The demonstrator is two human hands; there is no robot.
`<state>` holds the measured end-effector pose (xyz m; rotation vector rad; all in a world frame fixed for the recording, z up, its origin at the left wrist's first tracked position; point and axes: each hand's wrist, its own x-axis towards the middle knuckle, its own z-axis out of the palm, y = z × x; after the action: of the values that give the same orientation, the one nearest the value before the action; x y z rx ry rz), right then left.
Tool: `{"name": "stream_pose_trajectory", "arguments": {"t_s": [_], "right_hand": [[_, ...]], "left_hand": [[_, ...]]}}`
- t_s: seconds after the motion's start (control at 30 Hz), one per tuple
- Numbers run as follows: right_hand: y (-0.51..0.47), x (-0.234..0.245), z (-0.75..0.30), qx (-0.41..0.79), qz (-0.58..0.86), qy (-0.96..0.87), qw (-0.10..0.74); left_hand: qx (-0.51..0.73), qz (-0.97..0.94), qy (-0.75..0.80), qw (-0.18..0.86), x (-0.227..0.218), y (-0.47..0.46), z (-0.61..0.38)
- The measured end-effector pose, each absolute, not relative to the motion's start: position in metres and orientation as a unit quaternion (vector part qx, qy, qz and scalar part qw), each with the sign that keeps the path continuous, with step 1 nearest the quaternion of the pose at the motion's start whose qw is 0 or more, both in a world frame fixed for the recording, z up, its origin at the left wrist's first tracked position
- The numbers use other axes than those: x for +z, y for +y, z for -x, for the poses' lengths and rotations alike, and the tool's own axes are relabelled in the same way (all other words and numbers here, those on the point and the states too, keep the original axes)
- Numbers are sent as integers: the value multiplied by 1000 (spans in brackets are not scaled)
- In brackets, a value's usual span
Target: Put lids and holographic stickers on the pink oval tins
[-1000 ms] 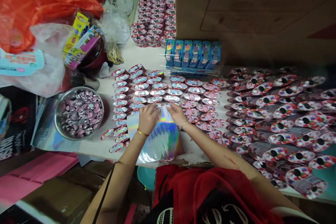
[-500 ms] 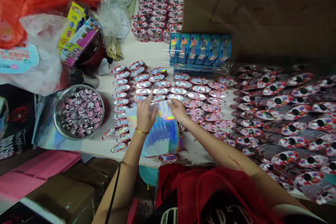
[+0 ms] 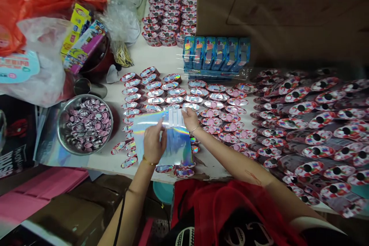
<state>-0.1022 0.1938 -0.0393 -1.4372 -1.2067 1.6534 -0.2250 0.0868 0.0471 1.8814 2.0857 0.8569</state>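
This is a cramped packing workshop: my workbench (image 3: 161, 59) is laid with rows of round foil-topped pieces (image 3: 175, 100), with a steel bowl (image 3: 59, 127) of more at left, cardboard cartons (image 3: 66, 215) at lower left, and plastic bags (image 3: 34, 4) heaped upper left.

We read big white capitals on a black printed sheet (image 3: 10, 157), far left of the left hand (image 3: 154, 146), tilted and cut off, perhaps ending "USH". On a pale blue tag (image 3: 19, 67), up and left of that hand, the red print is too small to read. Below the hands, white lettering on a black garment (image 3: 245, 234) is cut off
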Motion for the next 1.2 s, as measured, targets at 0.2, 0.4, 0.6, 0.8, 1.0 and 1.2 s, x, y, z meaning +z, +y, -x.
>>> {"name": "stream_pose_trajectory", "arguments": {"t_s": [0.2, 0.4, 0.6, 0.8, 1.0, 1.2], "right_hand": [[192, 6, 64, 565, 491, -540, 384], [180, 33, -8, 720, 518, -328, 325], [190, 28, -42, 663, 557, -318, 388], [224, 5, -53, 375, 630, -574, 364], [237, -15, -45, 224, 666, -665, 252], [238, -24, -39, 183, 666, -689, 218]], "left_hand": [[544, -436, 688, 201, 97, 106, 190], [579, -356, 624, 384, 86, 140, 130], [556, -343, 615, 441, 44, 161, 93], [474, -462, 665, 345, 7, 201, 85], [296, -601, 714, 203, -10, 230, 96], [226, -638, 711, 188, -19, 238, 101]]}}
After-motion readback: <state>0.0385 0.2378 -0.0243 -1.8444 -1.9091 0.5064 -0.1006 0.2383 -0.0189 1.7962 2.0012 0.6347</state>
